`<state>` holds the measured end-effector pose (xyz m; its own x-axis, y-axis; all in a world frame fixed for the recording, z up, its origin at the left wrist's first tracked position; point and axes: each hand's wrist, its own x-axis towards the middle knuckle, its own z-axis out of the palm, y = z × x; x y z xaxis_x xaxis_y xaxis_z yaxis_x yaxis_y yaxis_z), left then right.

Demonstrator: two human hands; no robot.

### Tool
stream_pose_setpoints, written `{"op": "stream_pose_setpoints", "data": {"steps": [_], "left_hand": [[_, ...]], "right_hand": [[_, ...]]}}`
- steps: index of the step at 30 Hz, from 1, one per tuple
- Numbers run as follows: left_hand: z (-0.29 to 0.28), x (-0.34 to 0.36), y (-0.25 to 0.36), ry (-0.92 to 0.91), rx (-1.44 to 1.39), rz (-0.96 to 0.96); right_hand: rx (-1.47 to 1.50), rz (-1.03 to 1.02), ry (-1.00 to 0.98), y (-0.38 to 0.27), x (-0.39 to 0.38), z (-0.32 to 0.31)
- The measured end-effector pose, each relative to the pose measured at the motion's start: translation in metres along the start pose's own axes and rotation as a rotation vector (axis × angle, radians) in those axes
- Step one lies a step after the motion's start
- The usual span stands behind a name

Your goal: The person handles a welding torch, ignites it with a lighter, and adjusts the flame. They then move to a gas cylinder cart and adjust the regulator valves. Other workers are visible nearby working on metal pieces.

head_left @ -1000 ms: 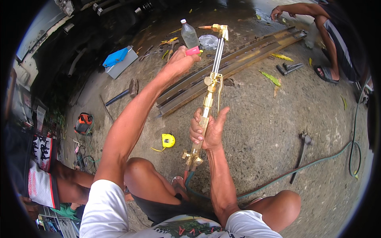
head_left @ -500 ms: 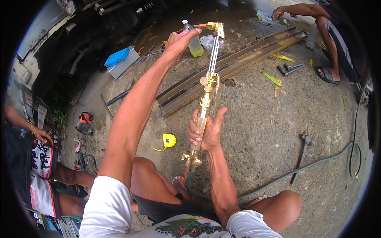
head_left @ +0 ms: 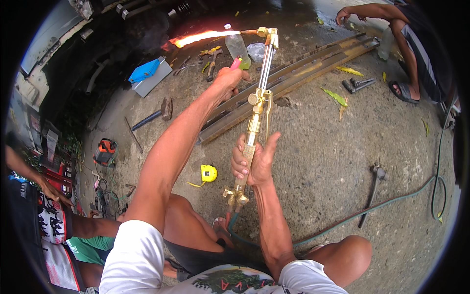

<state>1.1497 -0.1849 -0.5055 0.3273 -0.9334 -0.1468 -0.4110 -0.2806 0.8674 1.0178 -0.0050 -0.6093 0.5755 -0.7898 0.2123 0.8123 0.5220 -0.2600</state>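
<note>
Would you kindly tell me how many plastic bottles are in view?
2: one bottle just beyond the left hand and its pink lighter; another bottle at upper right, near a crouching person's leg. More may be hidden.

Lighter [head_left: 236,62] partly covered by left hand [head_left: 227,81]; torch handle [head_left: 249,151] partly hidden under fingers of right hand [head_left: 259,164]; bottle [head_left: 237,46] hidden partly behind lighter, its neck partly behind flame [head_left: 200,37]; hose [head_left: 233,222] passes out of sight behind right forearm [head_left: 274,220]; co-worker on left [head_left: 54,220] and co-worker on right [head_left: 426,63] both cut off by view edge; cables [head_left: 104,196] too small to tell apart
</note>
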Motion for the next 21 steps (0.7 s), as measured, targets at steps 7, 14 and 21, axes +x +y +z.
{"op": "stream_pose_setpoints", "data": {"steps": [7,14,21], "left_hand": [[0.005,-0.103,-0.022,-0.147,0.101,0.251],[0.001,-0.159,-0.038,-0.105,0.66,0.639],[0.026,-0.161,-0.019,0.155,0.88,0.992]], "right_hand": [[-0.04,-0.044,0.082,-0.005,-0.001,-0.018],[-0.003,-0.049,0.109,-0.011,-0.002,-0.038],[-0.078,-0.096,0.163,-0.014,-0.002,-0.044]]}}
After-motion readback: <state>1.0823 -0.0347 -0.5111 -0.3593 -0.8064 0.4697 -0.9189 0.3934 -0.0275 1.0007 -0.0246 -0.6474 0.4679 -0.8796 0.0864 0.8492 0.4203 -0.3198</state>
